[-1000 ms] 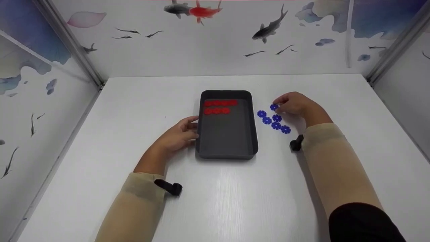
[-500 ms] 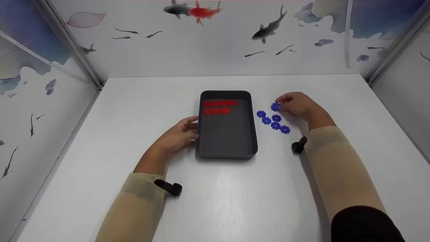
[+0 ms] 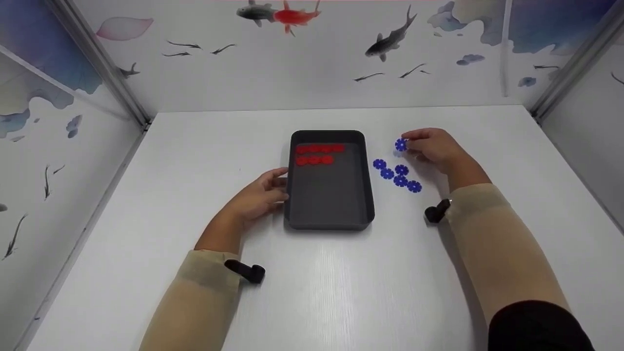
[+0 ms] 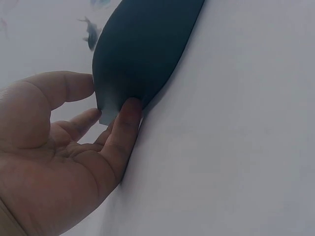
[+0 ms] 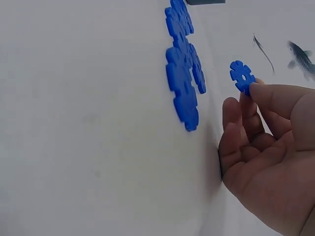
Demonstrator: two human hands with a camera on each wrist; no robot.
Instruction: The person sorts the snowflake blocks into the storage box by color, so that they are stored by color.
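Observation:
Between thumb and index finger my right hand (image 3: 435,147) pinches a blue notched plastic disc (image 5: 242,77) with a slot in its middle. The disc is lifted above the table, right of the dark grey tray (image 3: 329,227). Other blue discs (image 3: 400,181) lie flat in a loose group just left of and nearer than that hand. My left hand (image 3: 256,199) touches the tray's left wall with spread fingers; the left wrist view shows fingertips against the tray's outside (image 4: 140,54). Inside the tray, red discs (image 3: 314,160) lie in two rows at the far left.
The white table (image 3: 312,292) runs back to a wall (image 3: 317,83) painted with fish. Side panels stand left and right, with metal posts (image 3: 122,92) at the corners. A black wrist mount (image 3: 246,271) sticks out from each sleeve.
My right hand has drawn one blue disc slightly right, then raised it off the table. The left hand, tray and red discs have not moved.

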